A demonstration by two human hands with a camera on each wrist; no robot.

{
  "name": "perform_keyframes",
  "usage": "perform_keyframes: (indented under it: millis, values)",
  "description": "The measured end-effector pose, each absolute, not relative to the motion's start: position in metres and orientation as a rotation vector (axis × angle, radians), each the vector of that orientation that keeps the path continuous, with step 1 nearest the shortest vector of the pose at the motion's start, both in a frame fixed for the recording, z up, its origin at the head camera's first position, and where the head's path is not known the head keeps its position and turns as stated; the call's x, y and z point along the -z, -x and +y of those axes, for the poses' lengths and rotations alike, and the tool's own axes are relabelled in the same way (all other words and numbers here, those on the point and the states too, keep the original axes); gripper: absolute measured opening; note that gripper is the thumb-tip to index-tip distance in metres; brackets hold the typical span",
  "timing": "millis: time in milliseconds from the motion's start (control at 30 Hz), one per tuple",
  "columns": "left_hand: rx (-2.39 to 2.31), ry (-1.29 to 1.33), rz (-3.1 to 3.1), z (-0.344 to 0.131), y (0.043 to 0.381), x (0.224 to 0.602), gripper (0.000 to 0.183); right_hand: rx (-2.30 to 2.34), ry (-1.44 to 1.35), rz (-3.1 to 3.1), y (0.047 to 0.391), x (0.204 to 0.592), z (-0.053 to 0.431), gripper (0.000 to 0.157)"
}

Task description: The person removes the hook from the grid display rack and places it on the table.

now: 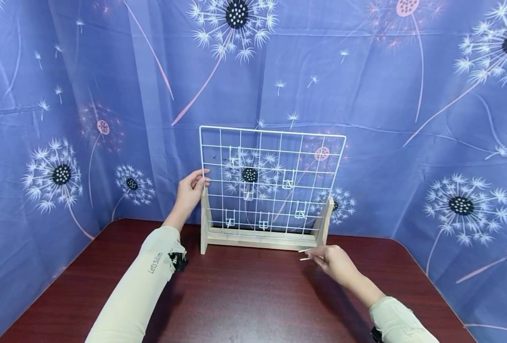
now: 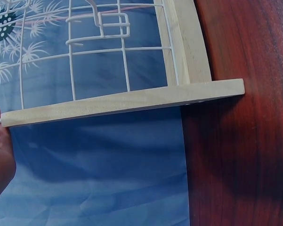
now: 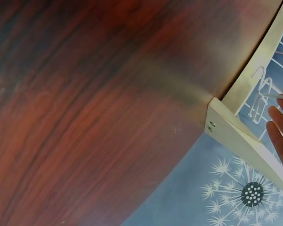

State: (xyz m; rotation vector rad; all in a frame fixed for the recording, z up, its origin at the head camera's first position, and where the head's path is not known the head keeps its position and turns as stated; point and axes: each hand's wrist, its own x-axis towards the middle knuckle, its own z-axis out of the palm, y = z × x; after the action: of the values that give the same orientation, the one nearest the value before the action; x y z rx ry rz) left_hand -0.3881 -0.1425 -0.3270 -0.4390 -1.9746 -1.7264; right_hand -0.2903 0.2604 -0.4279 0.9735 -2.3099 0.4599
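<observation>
A white wire grid panel (image 1: pixel 270 166) stands upright in a wooden stand (image 1: pixel 258 240). My left hand (image 1: pixel 190 189) grips the panel's left edge just above the stand's left upright; in the left wrist view, fingers (image 2: pixel 4 141) close around the white edge wire. At the stand's lower right corner, my right hand (image 1: pixel 337 263) pinches a small white wire hook (image 1: pixel 306 259), its two prongs pointing left. The fingers hide the rest of that hook. Several similar white hooks (image 1: pixel 288 182) hang on the grid, another hook (image 2: pixel 114 26) showing close up in the left wrist view.
The stand sits near the back edge of a dark red wood-grain table (image 1: pixel 245 295). Behind it hangs a blue curtain (image 1: pixel 167 143) printed with dandelions, close to the panel. The stand's right upright (image 3: pixel 240 136) has two screw holes at its foot.
</observation>
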Motion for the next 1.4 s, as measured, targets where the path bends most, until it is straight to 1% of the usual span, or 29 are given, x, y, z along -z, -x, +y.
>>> perform_keyframes:
  millis: [67, 200, 433, 600, 833, 1067, 1167, 1400]
  values:
    - [1.726, 0.432, -1.970, -0.144, 0.395, 0.332, 0.029, -0.449, -0.987, -2.315, 0.290, 0.429, 0.261, 0.020]
    - [1.710, 0.428, -1.976, -0.144, 0.398, 0.335, 0.028, -0.437, -1.030, -2.328, 0.289, 0.434, 0.262, 0.019]
    - [1.710, 0.435, -1.976, -0.145, 0.397, 0.333, 0.028, -0.334, -1.141, -2.249, 0.290, 0.441, 0.265, 0.019]
    - [1.709, 0.430, -1.986, -0.146, 0.396, 0.333, 0.028, -0.269, -1.176, -2.221, 0.289, 0.445, 0.266, 0.021]
    - [1.696, 0.429, -1.986, -0.145, 0.398, 0.333, 0.028, -0.235, -1.223, -2.245, 0.284, 0.449, 0.268, 0.017]
    - [1.706, 0.425, -1.990, -0.145, 0.398, 0.333, 0.028, -0.193, -1.281, -2.263, 0.280, 0.451, 0.270, 0.019]
    - [1.724, 0.435, -1.984, -0.145, 0.395, 0.330, 0.029, -0.161, -1.305, -2.264, 0.278, 0.451, 0.271, 0.020]
    - [1.724, 0.452, -1.994, -0.140, 0.372, 0.314, 0.029, -0.102, -1.342, -2.234, 0.277, 0.454, 0.269, 0.017]
